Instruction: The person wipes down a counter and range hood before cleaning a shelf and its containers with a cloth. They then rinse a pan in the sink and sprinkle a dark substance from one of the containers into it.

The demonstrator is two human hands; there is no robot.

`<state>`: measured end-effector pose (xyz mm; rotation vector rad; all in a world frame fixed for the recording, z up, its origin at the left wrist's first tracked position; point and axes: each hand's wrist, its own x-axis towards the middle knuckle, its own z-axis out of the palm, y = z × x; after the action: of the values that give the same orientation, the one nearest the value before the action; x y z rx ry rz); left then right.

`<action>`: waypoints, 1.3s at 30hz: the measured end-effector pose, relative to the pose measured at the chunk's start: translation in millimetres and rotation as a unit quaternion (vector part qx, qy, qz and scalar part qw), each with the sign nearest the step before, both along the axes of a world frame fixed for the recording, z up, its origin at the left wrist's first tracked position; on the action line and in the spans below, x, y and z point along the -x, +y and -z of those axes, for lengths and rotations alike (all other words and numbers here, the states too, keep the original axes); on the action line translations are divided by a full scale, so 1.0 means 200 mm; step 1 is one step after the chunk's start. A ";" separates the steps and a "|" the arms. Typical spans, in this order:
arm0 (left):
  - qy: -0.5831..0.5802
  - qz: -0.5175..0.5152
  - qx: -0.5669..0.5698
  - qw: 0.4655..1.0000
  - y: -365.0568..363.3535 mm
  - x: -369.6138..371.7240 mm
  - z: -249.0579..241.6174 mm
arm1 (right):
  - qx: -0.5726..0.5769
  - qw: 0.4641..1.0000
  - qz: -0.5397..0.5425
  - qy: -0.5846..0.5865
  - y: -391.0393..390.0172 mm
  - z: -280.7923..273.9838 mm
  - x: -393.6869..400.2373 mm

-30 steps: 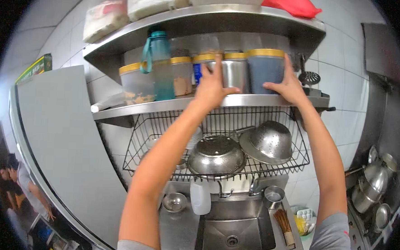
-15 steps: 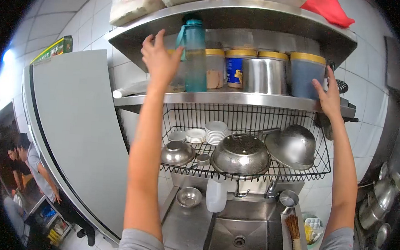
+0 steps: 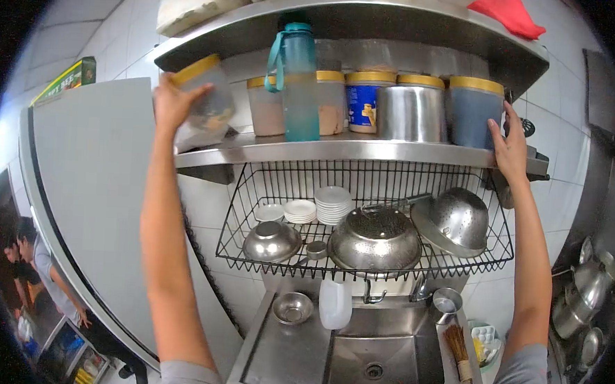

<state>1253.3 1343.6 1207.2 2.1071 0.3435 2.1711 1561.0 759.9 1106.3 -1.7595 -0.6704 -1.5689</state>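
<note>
My left hand (image 3: pixel 173 106) is closed around a clear plastic jar with a yellow lid (image 3: pixel 213 105), at the left end of the middle shelf. The jar leans to the left, and small pieces show near its bottom. At the shelf's right end, my right hand (image 3: pixel 510 148) is raised beside a dark-filled, yellow-lidded jar (image 3: pixel 473 116). Its thumb and fingers are apart, close against the jar's right side. Between the hands stand a teal water bottle (image 3: pixel 300 87), more yellow-lidded jars (image 3: pixel 264 110) and a steel pot (image 3: pixel 412 115).
The steel shelf (image 3: pixel 365 151) runs above a black wire rack (image 3: pixel 248 258) holding white saucers (image 3: pixel 332 206), steel bowls and a colander (image 3: pixel 452 224). Below are a sink (image 3: pixel 383 349), a plastic jug (image 3: pixel 335 303) and a small brush (image 3: pixel 458 349). A fridge (image 3: pixel 99 181) and people stand left.
My left hand has moved left from beside the bottle and now holds a tilted jar. Another yellow-lidded jar shows beside the bottle. My right hand stays near the dark-filled jar.
</note>
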 end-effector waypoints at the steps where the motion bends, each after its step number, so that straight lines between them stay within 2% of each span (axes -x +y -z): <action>1: 0.003 0.003 0.000 1.000 -0.04 0.05 -0.02 | 0.000 1.000 0.003 0.003 0.00 0.01 0.00; 4: 0.035 0.000 0.028 0.999 -0.13 0.21 -0.04 | -0.015 1.000 0.000 -0.009 0.03 0.00 0.03; 9: 0.046 -0.045 -0.008 0.998 0.00 0.10 -0.01 | -0.028 0.999 0.015 -0.020 0.04 0.01 0.02; 11: 0.104 0.038 0.017 0.994 0.01 0.02 0.02 | -0.019 0.999 0.012 -0.026 0.03 0.01 0.01; 12: 0.105 0.040 0.015 0.994 0.06 -0.06 0.04 | -0.021 0.999 0.014 -0.025 0.03 0.01 0.01; 14: 0.167 -0.042 0.051 0.984 0.17 -0.25 0.11 | -0.016 1.000 0.005 -0.026 0.03 0.01 0.02; 16: 0.186 -0.050 0.038 0.980 0.33 -0.45 0.13 | -0.016 1.000 0.009 -0.024 0.02 0.02 0.01; 17: 0.204 -0.062 0.026 0.977 0.40 -0.53 0.10 | -0.016 1.000 0.010 -0.025 0.02 0.02 0.00; 18: 0.288 -0.161 0.044 0.943 0.47 -0.59 0.03 | -0.019 0.999 0.000 -0.035 0.03 0.02 0.02; 19: 0.295 -0.154 0.046 0.942 0.49 -0.62 0.01 | -0.014 0.999 0.006 -0.029 0.03 0.02 0.02; 21: 0.415 -0.141 0.021 0.899 0.46 -0.60 -0.03 | -0.016 0.999 0.007 -0.037 0.02 0.02 0.00; 22: 0.422 -0.192 0.045 0.885 0.32 -0.60 -0.01 | -0.011 0.998 0.025 -0.064 0.02 0.03 -0.02; 26: 0.428 -0.255 0.037 0.866 0.23 -0.69 0.00 | -0.044 0.997 -0.007 -0.063 0.04 0.04 0.00; 28: 0.427 -0.175 0.050 0.886 0.25 -0.62 0.01 | -0.047 0.996 -0.002 -0.071 0.04 0.04 0.00; 29: 0.434 -0.170 0.046 0.883 0.35 -0.64 0.04 | -0.047 0.996 -0.006 -0.080 0.04 0.04 0.01; 31: 0.253 -0.100 0.028 0.962 0.53 -0.70 0.07 | -0.061 0.996 -0.012 -0.062 0.06 0.05 0.02; 33: 0.167 -0.083 -0.021 0.982 0.33 -0.62 0.08 | -0.070 0.991 -0.020 -0.111 0.04 0.05 -0.01; 35: 0.110 0.092 0.002 0.990 -0.04 -0.50 0.11 | -0.080 0.990 0.009 -0.118 0.04 0.04 -0.05; 37: 0.052 0.191 -0.018 0.980 -0.29 -0.48 0.22 | -0.048 0.984 0.063 -0.160 0.00 0.03 -0.10; 38: 0.032 0.200 -0.046 0.978 -0.42 -0.50 0.27 | -0.045 0.992 0.034 -0.116 0.03 0.04 -0.01; 39: 0.010 0.207 -0.074 0.975 -0.53 -0.51 0.33 | -0.061 0.994 0.061 -0.063 0.02 0.03 0.04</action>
<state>1354.7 1236.8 1141.4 2.0444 -0.2469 1.9794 1552.5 764.2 1099.4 -1.6490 -0.5238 -1.7764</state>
